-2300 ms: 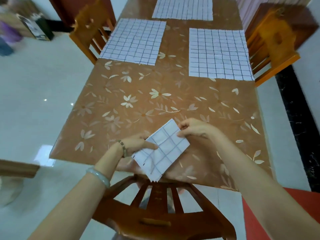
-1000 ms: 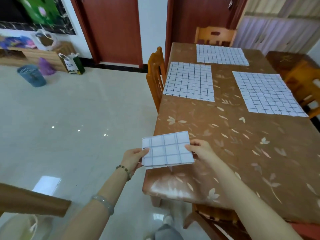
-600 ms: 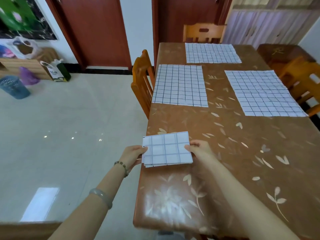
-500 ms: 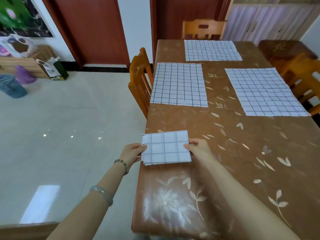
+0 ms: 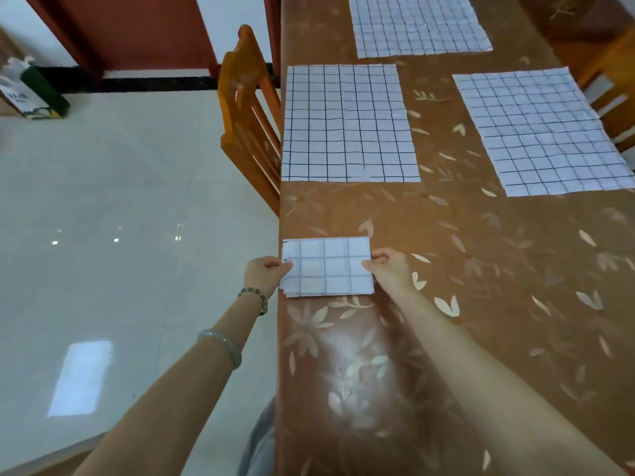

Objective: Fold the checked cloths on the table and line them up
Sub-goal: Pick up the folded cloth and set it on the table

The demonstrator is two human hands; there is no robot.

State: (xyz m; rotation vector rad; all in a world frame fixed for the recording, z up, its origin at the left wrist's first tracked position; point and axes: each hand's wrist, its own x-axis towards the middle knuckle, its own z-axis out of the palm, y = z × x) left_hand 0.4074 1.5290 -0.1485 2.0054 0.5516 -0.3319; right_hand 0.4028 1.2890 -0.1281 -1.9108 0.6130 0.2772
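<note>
While two bare hands are working at the near left edge of the long brown table with its pale leaf-and-flower pattern (image 5: pixel 481 269), four white cloths checked with thin dark lines are lying on it: one folded and three spread flat. Farthest left, a green-and-white carton (image 5: pixel 32 96) is standing on the glossy pale tiled floor (image 5: pixel 120 201) by the wall, well apart from everything else. The left hand (image 5: pixel 264 274), its forearm wearing one beaded bracelet (image 5: pixel 256 298) and one pale jade-like bangle (image 5: pixel 221 345), is pinching the left edge of the small folded checked cloth (image 5: pixel 328 267), reaching in from beyond the table's edge. That folded cloth is lying as a small rectangle flush with the table's left edge, its layered edges showing along the near side. The right hand (image 5: pixel 390 269) is gripping the cloth's right edge, thumb on top. Beyond it, one orange wooden chair (image 5: pixel 251 115) is standing pushed against the table's left side, just beside the nearest flat checked cloth (image 5: pixel 347 123). A second flat checked cloth (image 5: pixel 417 24) is lying farther back, and a third flat checked cloth (image 5: pixel 543 130) is lying slightly askew toward the right edge. Part of another orange wooden chair (image 5: pixel 615 94) is showing at the far right, touching none of the cloths.
</note>
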